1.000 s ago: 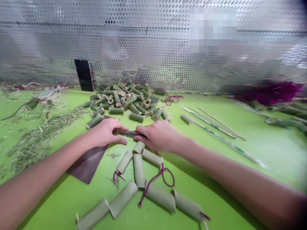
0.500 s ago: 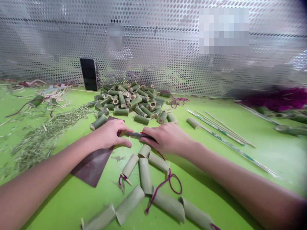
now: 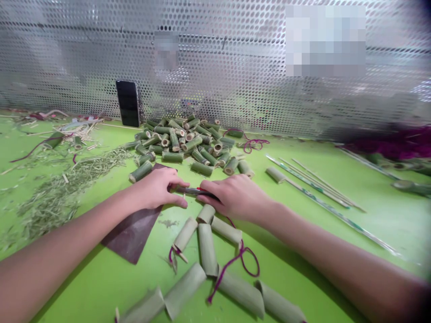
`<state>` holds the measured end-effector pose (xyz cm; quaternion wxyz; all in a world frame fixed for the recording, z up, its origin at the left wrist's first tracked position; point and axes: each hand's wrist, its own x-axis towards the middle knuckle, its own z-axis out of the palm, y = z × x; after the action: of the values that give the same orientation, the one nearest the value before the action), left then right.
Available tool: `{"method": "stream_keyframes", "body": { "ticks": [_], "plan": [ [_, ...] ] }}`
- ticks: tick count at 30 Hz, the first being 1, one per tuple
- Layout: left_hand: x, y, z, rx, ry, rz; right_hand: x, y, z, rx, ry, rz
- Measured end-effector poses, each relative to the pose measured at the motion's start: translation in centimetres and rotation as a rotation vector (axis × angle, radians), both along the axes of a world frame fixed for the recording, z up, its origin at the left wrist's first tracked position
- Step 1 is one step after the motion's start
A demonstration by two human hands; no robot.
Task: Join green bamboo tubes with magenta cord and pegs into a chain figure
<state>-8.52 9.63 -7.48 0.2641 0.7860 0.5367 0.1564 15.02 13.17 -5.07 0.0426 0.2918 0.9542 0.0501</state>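
My right hand [image 3: 232, 195] is closed around a hand tool [image 3: 193, 191] with a dark handle, a bit of red and a narrow metal end; its exact kind is unclear. That metal end reaches left between the thumb and forefinger of my left hand [image 3: 161, 190]. A short pale stick [image 3: 184, 196] shows at my left fingertips, where they pinch around it. Just below the hands lies a figure of cut bamboo tubes [image 3: 207, 249], strung on purple cord [image 3: 232, 269]. Brown sandpaper-like sheet [image 3: 134, 237] lies partly under my left forearm.
Behind the hands is a heap of short bamboo pieces [image 3: 178, 141]. A phone [image 3: 128, 104] leans on the perforated metal wall [image 3: 215, 58]. Shavings [image 3: 74, 184] cover the left. Thin sticks [image 3: 323, 184], a clear wrapper [image 3: 336, 215] and purple yarn [image 3: 397, 141] lie right.
The whole view has shifted slightly, so things appear a little farther right. Both hands keep nearly the same pose around the tool and stick.
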Motion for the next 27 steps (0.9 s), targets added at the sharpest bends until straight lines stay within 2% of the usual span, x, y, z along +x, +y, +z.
{"method": "stream_keyframes", "body": {
  "ticks": [27],
  "plan": [
    [0.08, 0.02, 0.07, -0.013, -0.010, 0.008, 0.07, 0.14, -0.34, 0.015, 0.016, 0.014]
  ]
}}
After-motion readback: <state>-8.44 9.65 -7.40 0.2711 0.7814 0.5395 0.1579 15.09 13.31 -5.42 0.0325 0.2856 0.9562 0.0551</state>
